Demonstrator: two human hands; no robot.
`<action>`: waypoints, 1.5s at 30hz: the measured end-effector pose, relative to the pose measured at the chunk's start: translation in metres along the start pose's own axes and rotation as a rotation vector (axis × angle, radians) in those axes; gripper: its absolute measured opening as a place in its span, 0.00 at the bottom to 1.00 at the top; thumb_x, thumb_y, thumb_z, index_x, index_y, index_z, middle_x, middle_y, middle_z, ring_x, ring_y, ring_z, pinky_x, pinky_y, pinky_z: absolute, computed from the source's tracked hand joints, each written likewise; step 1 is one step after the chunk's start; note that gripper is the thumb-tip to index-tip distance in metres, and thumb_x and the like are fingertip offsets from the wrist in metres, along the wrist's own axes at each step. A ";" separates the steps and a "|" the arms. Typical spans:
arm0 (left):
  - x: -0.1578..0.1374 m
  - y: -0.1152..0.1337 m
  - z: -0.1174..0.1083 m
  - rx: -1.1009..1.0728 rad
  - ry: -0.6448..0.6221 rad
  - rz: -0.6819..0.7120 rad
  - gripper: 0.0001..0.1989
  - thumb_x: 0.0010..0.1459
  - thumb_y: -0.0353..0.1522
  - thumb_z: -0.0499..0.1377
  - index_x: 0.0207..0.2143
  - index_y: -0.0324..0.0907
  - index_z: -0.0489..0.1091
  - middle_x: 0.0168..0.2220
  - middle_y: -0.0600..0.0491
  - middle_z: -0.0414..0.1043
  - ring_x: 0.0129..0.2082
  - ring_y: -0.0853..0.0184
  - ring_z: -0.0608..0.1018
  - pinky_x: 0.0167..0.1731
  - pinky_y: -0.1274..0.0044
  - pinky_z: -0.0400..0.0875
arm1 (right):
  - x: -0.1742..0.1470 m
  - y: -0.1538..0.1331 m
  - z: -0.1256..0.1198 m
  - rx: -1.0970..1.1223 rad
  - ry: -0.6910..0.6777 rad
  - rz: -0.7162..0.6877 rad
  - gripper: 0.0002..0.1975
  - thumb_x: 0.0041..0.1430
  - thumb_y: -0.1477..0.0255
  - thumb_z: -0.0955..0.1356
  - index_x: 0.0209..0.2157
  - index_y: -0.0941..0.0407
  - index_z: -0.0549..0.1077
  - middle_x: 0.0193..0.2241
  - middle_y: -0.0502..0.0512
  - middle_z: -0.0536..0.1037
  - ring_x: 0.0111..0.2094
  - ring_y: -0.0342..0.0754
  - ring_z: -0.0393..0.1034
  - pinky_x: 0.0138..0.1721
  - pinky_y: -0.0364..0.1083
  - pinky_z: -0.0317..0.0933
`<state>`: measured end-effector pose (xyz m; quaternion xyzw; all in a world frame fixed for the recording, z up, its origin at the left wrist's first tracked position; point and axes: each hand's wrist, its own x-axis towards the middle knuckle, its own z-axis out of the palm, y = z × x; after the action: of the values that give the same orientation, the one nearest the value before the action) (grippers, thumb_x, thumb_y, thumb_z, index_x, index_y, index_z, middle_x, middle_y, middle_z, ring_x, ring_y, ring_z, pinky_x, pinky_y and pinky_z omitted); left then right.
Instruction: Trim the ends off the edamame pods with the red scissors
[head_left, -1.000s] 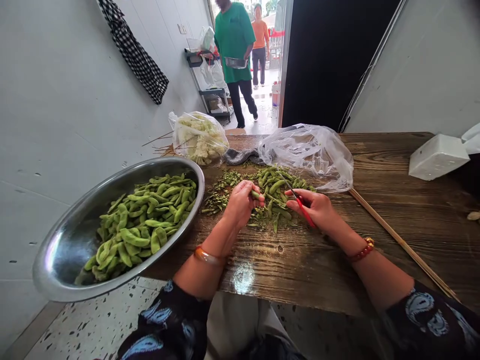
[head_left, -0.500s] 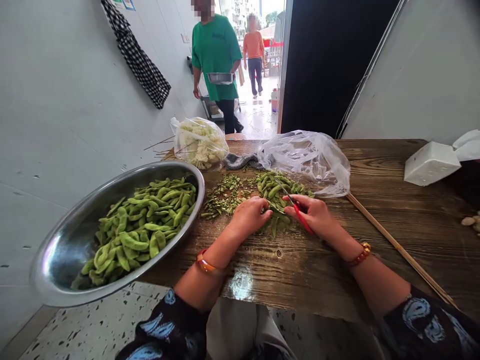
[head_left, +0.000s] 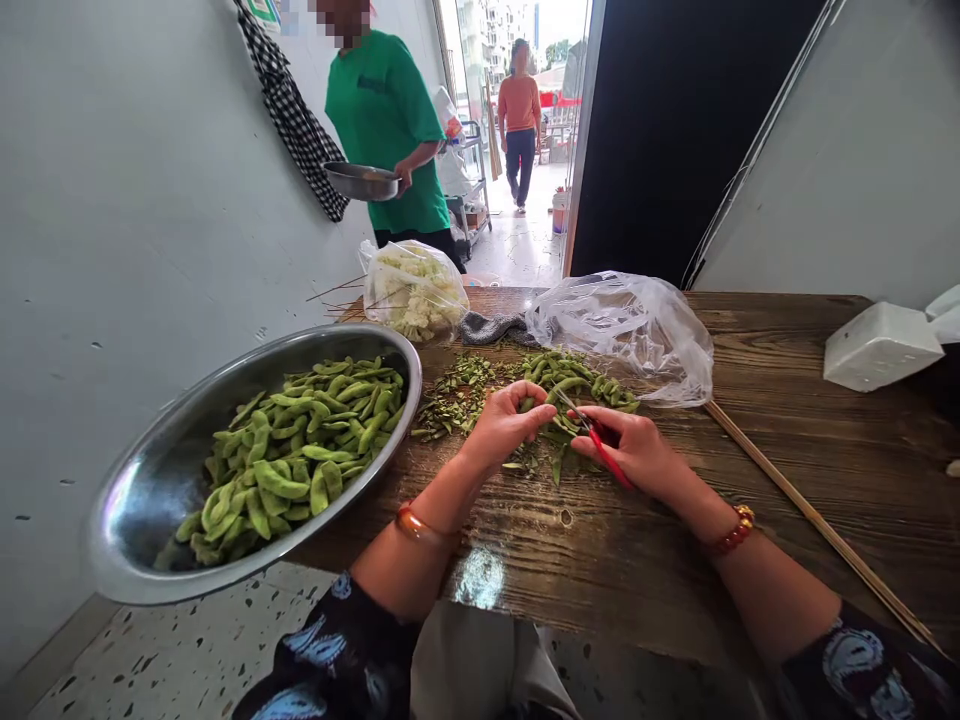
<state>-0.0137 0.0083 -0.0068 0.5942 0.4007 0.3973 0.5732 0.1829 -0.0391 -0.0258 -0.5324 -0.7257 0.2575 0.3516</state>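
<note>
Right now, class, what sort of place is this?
Probably a small eatery's food-preparation corner: a wide silver metal basin holds many green bean pods, pale cauliflower sits in a clear plastic bag, and a person in a green top carries a shallow metal bowl.

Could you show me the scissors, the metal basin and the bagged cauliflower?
Scissors [head_left: 598,444]: head view, on the red handle.
Metal basin [head_left: 141,508]: head view, bare inner wall.
Bagged cauliflower [head_left: 418,292]: head view, pale florets.

Left grip [head_left: 504,424] pinched, right grip [head_left: 639,452] curled
</note>
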 end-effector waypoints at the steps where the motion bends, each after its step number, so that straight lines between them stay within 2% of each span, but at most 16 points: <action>1: 0.000 0.000 0.001 0.003 -0.002 0.001 0.15 0.47 0.39 0.66 0.31 0.38 0.69 0.22 0.60 0.65 0.16 0.79 0.61 0.18 0.82 0.55 | 0.000 0.000 0.000 0.002 -0.010 -0.003 0.26 0.54 0.55 0.68 0.48 0.59 0.75 0.25 0.50 0.74 0.26 0.44 0.64 0.29 0.43 0.60; 3: 0.000 -0.001 0.002 0.049 -0.021 0.041 0.13 0.47 0.38 0.66 0.31 0.37 0.72 0.24 0.57 0.69 0.19 0.77 0.66 0.22 0.81 0.59 | -0.001 0.001 0.001 0.009 -0.033 -0.010 0.26 0.53 0.56 0.69 0.48 0.58 0.75 0.29 0.52 0.76 0.28 0.45 0.66 0.31 0.44 0.61; 7: -0.001 -0.003 0.004 0.197 -0.060 0.181 0.09 0.49 0.35 0.65 0.30 0.37 0.76 0.30 0.51 0.76 0.32 0.68 0.74 0.37 0.78 0.66 | -0.002 0.001 0.003 0.027 -0.049 -0.024 0.26 0.53 0.56 0.70 0.49 0.57 0.74 0.33 0.54 0.77 0.31 0.47 0.68 0.33 0.45 0.63; 15: -0.003 0.000 0.006 0.303 -0.068 0.221 0.10 0.51 0.36 0.63 0.29 0.37 0.77 0.30 0.50 0.76 0.33 0.68 0.74 0.38 0.77 0.66 | -0.002 -0.001 0.004 -0.036 -0.027 -0.058 0.22 0.56 0.58 0.68 0.46 0.57 0.76 0.30 0.53 0.76 0.28 0.45 0.66 0.31 0.44 0.61; 24: 0.001 -0.002 0.003 0.215 -0.090 0.109 0.13 0.50 0.40 0.64 0.27 0.38 0.76 0.28 0.51 0.75 0.32 0.67 0.73 0.36 0.77 0.65 | 0.000 -0.004 0.001 -0.048 -0.100 -0.057 0.19 0.57 0.57 0.67 0.42 0.57 0.77 0.24 0.49 0.73 0.25 0.43 0.62 0.27 0.42 0.56; 27: 0.001 -0.002 0.002 0.153 -0.073 0.070 0.14 0.48 0.41 0.64 0.26 0.37 0.74 0.25 0.53 0.72 0.28 0.71 0.70 0.30 0.80 0.64 | 0.000 -0.003 0.000 -0.048 -0.095 -0.033 0.20 0.56 0.57 0.67 0.42 0.57 0.77 0.21 0.48 0.71 0.23 0.42 0.60 0.26 0.42 0.55; 30: 0.001 -0.001 0.001 -0.033 -0.015 -0.025 0.15 0.48 0.42 0.65 0.27 0.37 0.71 0.19 0.59 0.63 0.18 0.78 0.61 0.18 0.83 0.53 | 0.001 0.000 -0.001 -0.012 -0.031 0.011 0.23 0.55 0.56 0.67 0.45 0.58 0.76 0.21 0.47 0.70 0.22 0.42 0.60 0.25 0.41 0.55; 32: 0.001 -0.001 0.000 -0.169 0.015 -0.080 0.16 0.47 0.41 0.66 0.30 0.37 0.70 0.19 0.60 0.61 0.15 0.80 0.58 0.15 0.84 0.47 | 0.001 0.002 -0.002 0.009 0.016 0.027 0.24 0.55 0.56 0.67 0.46 0.58 0.76 0.20 0.47 0.69 0.23 0.42 0.60 0.26 0.41 0.56; 36: 0.002 0.000 -0.002 -0.308 0.031 -0.118 0.17 0.45 0.39 0.67 0.33 0.36 0.70 0.23 0.57 0.68 0.15 0.81 0.60 0.13 0.85 0.45 | 0.001 0.002 -0.002 -0.004 0.050 -0.006 0.24 0.56 0.56 0.67 0.48 0.58 0.75 0.24 0.49 0.73 0.25 0.44 0.64 0.29 0.42 0.60; 41: 0.002 -0.001 -0.001 -0.333 0.016 -0.128 0.17 0.45 0.38 0.67 0.34 0.35 0.71 0.25 0.54 0.70 0.15 0.81 0.61 0.13 0.85 0.46 | 0.001 0.002 0.001 -0.034 0.042 -0.047 0.25 0.55 0.56 0.68 0.49 0.58 0.74 0.33 0.55 0.78 0.30 0.46 0.68 0.33 0.45 0.64; 45: 0.001 -0.001 0.002 -0.351 0.001 -0.138 0.16 0.45 0.37 0.67 0.32 0.36 0.71 0.25 0.54 0.71 0.15 0.81 0.62 0.13 0.86 0.46 | 0.000 0.003 0.003 -0.051 0.053 -0.064 0.25 0.54 0.57 0.69 0.49 0.58 0.73 0.35 0.57 0.78 0.32 0.48 0.69 0.35 0.47 0.66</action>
<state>-0.0115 0.0085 -0.0080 0.4561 0.3652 0.4211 0.6937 0.1826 -0.0382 -0.0300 -0.5246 -0.7390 0.2132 0.3651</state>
